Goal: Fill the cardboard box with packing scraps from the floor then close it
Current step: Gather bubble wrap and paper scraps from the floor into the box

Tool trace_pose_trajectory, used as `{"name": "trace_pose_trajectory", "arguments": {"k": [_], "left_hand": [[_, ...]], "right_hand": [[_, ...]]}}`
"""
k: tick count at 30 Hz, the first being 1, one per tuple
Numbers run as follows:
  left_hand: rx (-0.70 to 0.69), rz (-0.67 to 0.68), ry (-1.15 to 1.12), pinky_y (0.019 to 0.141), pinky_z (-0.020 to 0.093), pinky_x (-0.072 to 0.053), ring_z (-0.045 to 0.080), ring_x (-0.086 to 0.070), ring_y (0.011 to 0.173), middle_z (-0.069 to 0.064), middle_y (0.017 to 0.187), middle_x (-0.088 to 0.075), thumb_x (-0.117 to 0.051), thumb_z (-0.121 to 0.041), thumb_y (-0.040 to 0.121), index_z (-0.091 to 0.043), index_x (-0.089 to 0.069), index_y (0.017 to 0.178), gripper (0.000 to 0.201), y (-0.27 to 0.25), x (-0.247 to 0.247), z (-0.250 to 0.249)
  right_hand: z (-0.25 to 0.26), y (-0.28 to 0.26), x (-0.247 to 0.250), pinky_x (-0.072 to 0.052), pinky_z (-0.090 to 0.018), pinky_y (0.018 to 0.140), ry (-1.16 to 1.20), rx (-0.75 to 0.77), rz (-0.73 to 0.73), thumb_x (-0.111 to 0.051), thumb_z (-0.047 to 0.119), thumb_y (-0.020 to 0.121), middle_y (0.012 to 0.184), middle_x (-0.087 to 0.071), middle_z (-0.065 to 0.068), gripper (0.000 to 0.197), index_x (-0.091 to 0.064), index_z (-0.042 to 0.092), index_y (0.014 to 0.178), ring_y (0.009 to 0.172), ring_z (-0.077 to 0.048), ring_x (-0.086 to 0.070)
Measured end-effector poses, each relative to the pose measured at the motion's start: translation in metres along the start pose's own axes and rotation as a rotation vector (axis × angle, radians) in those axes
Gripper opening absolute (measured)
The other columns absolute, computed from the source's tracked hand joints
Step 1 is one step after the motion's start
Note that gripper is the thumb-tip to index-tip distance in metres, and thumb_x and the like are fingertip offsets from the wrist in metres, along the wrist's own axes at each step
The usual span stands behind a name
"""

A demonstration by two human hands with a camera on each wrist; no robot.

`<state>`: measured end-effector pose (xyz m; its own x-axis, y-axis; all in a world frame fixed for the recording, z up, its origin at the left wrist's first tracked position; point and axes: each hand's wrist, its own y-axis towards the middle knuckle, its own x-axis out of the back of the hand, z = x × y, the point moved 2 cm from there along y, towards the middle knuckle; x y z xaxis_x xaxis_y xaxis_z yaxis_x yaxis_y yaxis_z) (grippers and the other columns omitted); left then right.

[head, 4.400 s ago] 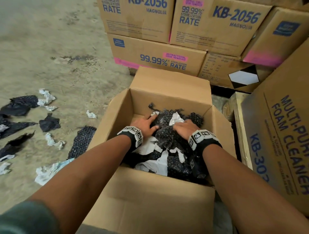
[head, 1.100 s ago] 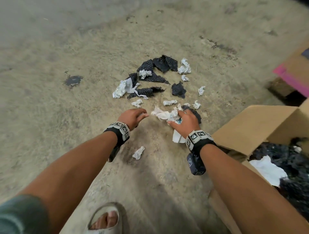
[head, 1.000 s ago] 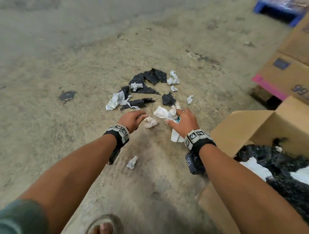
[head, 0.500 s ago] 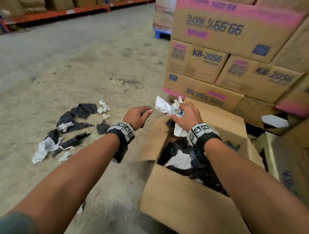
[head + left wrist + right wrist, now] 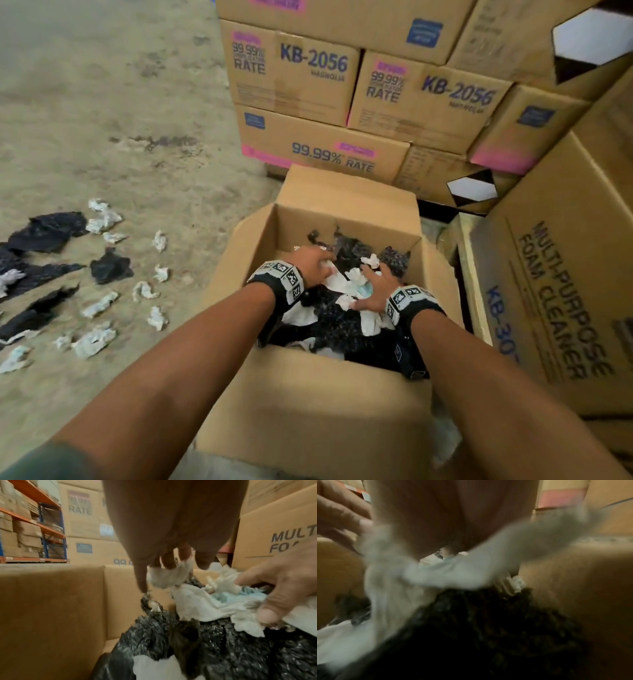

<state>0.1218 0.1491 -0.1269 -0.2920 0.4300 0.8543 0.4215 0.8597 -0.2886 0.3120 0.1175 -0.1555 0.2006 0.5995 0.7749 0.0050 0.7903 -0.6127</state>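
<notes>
Cardboard first: from the head view the cardboard box [image 5: 308,404] stands upright on the floor [image 5: 113,113] with its mouth facing up, all four flaps open, its long axis running away from me toward the stacked cartons [image 5: 342,82]. Both my hands are down inside it on the packing scraps [image 5: 337,322], a heap of black bubble wrap and white crumpled paper. My left hand [image 5: 310,262] has its fingers curled round a white wad; my right hand [image 5: 371,291] lies spread over white and pale blue paper near the right wall. More scraps on the floor [image 5: 102,284] lie well to the left of the box. The cartons read "KB-2056", "MAGNOLIA" and "99.99% RATE"; the big carton [image 5: 561,291] at my right reads "MULTI-PURPOSE FOAM CLEANER".

Left wrist view: my left fingertips [image 5: 169,562] pinch a white paper wad [image 5: 166,576] just above the heap, beside the box's inner wall [image 5: 51,608]. My right hand [image 5: 283,582] rests on white paper [image 5: 205,605], thumb pressing it down onto black bubble wrap [image 5: 231,649]. Readable here: "RATE", "MULT", "FO" (the rest is cut off).

Right wrist view: badly blurred. White paper [image 5: 453,572] drapes under my palm above black wrap [image 5: 488,628]; I cannot tell from here whether the fingers grip it.
</notes>
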Motion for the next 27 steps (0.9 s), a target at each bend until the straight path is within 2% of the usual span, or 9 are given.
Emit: {"name": "trace_pose_trajectory", "arguments": {"k": [4, 6, 8, 10, 13, 17, 20, 23, 27], "left_hand": [[0.071, 0.25, 0.089, 0.114, 0.041, -0.027, 0.031, -0.028, 0.141, 0.011, 0.156, -0.023, -0.046, -0.054, 0.09, -0.03, -0.01, 0.15, 0.073, 0.01, -0.019, 0.006], [0.043, 0.28, 0.033, 0.115, 0.042, -0.026, 0.03, -0.028, 0.142, 0.012, 0.157, -0.021, -0.045, -0.054, 0.091, -0.033, -0.001, 0.149, 0.076, 0.01, -0.02, 0.003], [0.017, 0.274, 0.051, 0.113, 0.04, -0.03, 0.031, -0.035, 0.138, 0.013, 0.153, -0.032, -0.042, -0.051, 0.093, -0.032, -0.006, 0.15, 0.07, 0.011, -0.017, -0.001], [0.044, 0.289, 0.126, 0.11, 0.041, -0.035, 0.031, -0.04, 0.134, 0.012, 0.149, -0.04, -0.038, -0.051, 0.094, -0.032, -0.024, 0.148, 0.058, 0.011, -0.015, -0.003], [0.104, 0.303, 0.191, 0.105, 0.04, -0.04, 0.033, -0.044, 0.13, 0.011, 0.146, -0.043, -0.038, -0.05, 0.094, -0.027, -0.034, 0.145, 0.056, 0.008, -0.013, -0.001], [0.124, 0.068, 0.09, 0.093, 0.039, -0.047, 0.035, -0.054, 0.119, 0.015, 0.135, -0.054, -0.044, -0.042, 0.093, -0.022, -0.031, 0.145, 0.057, -0.001, 0.005, 0.0], [0.13, -0.091, -0.06, 0.092, 0.04, -0.05, 0.035, -0.058, 0.112, 0.016, 0.129, -0.059, -0.046, -0.042, 0.091, -0.023, -0.031, 0.143, 0.058, -0.013, 0.029, 0.007], [0.143, -0.249, -0.215, 0.099, 0.042, -0.047, 0.034, -0.057, 0.116, 0.015, 0.129, -0.059, -0.045, -0.043, 0.091, -0.02, -0.039, 0.14, 0.054, -0.037, 0.056, 0.026], [0.142, -0.512, -0.368, 0.089, 0.036, -0.05, 0.027, -0.062, 0.103, 0.009, 0.114, -0.068, -0.047, -0.041, 0.092, -0.017, -0.059, 0.12, 0.039, -0.092, 0.092, 0.071]], "right_hand": [[-0.006, 0.004, -0.005, -0.034, -0.042, 0.108, 0.203, -0.002, 0.114, -0.064, 0.026, 0.08, 0.16, 0.015, -0.012, 0.101, 0.009, 0.04, 0.149, 0.145, -0.037, -0.015], [-0.01, 0.007, 0.0, -0.049, -0.037, 0.082, 0.272, 0.01, 0.06, -0.062, 0.013, 0.077, 0.16, -0.003, -0.013, 0.104, 0.008, 0.04, 0.149, 0.131, -0.038, -0.043], [-0.014, 0.009, 0.006, -0.052, -0.032, 0.067, 0.266, 0.054, -0.029, -0.063, 0.01, 0.078, 0.145, -0.039, -0.02, 0.1, 0.001, 0.034, 0.151, 0.097, -0.029, -0.063], [-0.015, 0.008, 0.01, -0.052, -0.033, 0.082, 0.165, 0.066, -0.083, -0.066, 0.022, 0.082, 0.135, -0.052, -0.018, 0.085, -0.016, 0.027, 0.151, 0.1, -0.027, -0.063], [-0.009, 0.003, 0.012, -0.031, -0.04, 0.113, -0.009, 0.036, -0.052, -0.062, 0.056, 0.079, 0.153, -0.031, -0.008, 0.07, -0.042, 0.03, 0.141, 0.137, -0.03, -0.035], [0.012, -0.008, 0.033, -0.036, -0.042, 0.107, 0.123, 0.053, -0.251, -0.061, 0.04, 0.08, 0.14, -0.043, -0.005, 0.05, -0.055, 0.03, 0.128, 0.129, -0.028, -0.041], [0.028, -0.016, 0.053, -0.044, -0.03, 0.088, 0.208, 0.101, -0.472, -0.055, 0.028, 0.085, 0.114, -0.061, -0.005, 0.038, -0.06, 0.022, 0.122, 0.101, -0.023, -0.056], [0.062, -0.029, 0.068, -0.04, -0.023, 0.071, 0.318, 0.134, -0.617, -0.047, 0.017, 0.086, 0.092, -0.07, -0.007, 0.032, -0.066, 0.019, 0.111, 0.072, -0.021, -0.054], [0.132, -0.045, 0.073, -0.04, -0.024, 0.079, 0.431, 0.221, -0.676, -0.048, 0.014, 0.083, 0.089, -0.073, -0.009, 0.029, -0.07, 0.021, 0.1, 0.079, -0.027, -0.059]]}}
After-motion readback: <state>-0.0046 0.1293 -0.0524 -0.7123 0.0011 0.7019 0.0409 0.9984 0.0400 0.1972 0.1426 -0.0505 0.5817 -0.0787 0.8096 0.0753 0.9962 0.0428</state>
